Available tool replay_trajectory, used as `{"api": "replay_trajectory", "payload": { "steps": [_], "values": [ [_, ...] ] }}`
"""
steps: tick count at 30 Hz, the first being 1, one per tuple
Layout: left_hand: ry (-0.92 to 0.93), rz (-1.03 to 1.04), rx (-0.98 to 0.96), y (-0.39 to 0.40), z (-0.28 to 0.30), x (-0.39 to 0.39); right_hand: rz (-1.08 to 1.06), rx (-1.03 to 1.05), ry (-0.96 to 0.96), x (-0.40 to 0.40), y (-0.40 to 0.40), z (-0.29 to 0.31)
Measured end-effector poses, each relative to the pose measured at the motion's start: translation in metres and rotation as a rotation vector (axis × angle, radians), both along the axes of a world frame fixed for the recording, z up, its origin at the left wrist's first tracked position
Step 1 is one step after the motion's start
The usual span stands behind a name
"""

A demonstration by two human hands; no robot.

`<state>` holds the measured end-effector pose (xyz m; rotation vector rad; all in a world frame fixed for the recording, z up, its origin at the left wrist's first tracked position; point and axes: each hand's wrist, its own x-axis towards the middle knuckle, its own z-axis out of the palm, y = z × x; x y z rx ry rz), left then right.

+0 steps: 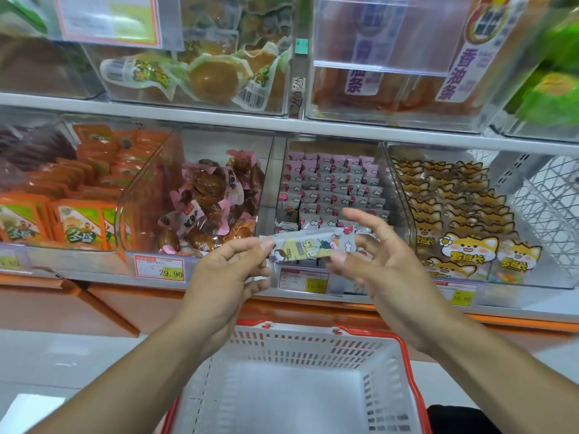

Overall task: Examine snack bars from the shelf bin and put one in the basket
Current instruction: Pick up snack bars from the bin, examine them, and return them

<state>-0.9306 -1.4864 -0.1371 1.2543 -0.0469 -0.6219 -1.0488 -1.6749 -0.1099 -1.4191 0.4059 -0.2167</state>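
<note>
Nearest, basket below both forearms, nothing visible inside. Snack bar out of shelf bin, held level over basket: left hand fingers pinching one end, right hand fingers spread, thumb under the other. Examining underway; drop into basket not yet done.

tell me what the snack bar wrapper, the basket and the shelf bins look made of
Snack bar wrapper: thin printed plastic film, probably, glossy and crinkled. Basket: rigid moulded plastic, matte white slotted walls with a red rim. Shelf bins: clear hard plastic, likely acrylic, see-through with reflections.
</note>
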Motion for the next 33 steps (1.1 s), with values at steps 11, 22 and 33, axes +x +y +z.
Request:
{"api": "replay_trajectory", "payload": {
  "steps": [11, 22, 33],
  "values": [
    [-0.062, -0.04, -0.085, 0.003, 0.001, 0.001, -0.05, 0.126, 0.011, 0.005, 0.004, -0.008],
    [-0.345, -0.142, 0.045, 0.002, 0.006, -0.004, -0.002, 0.2, 0.065, 0.017, 0.007, -0.002],
    [-0.172, -0.057, 0.095, -0.004, 0.006, -0.005, 0.03, 0.167, 0.011, 0.016, -0.007, -0.004]
  ]
}}
